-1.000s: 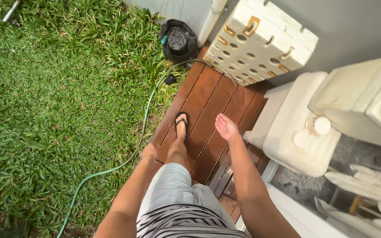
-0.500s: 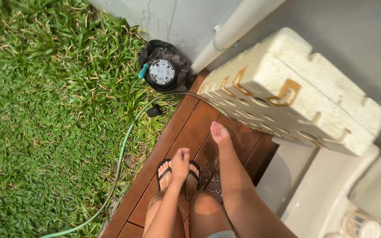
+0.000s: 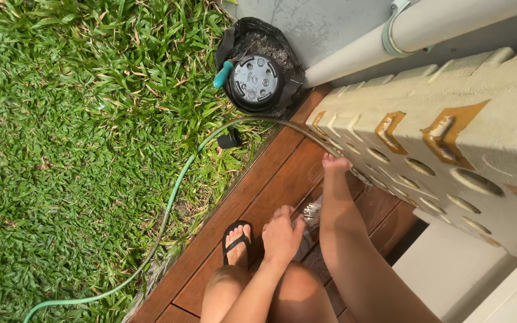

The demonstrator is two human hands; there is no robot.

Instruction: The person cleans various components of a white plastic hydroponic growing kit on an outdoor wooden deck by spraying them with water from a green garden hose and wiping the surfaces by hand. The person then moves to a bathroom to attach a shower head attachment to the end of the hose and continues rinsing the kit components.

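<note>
Right hand has reached forward and closed on the thin green hose; left hand hangs loosely curled, empty.

Both arms are bare from the lower edge of the frame to the fingertips, with no sleeve, watch, ring or glove on the left hand or the right hand. The knees and lower legs are also uncovered. One foot wears a black flip-flop with a thin thong strap between the toes
</note>
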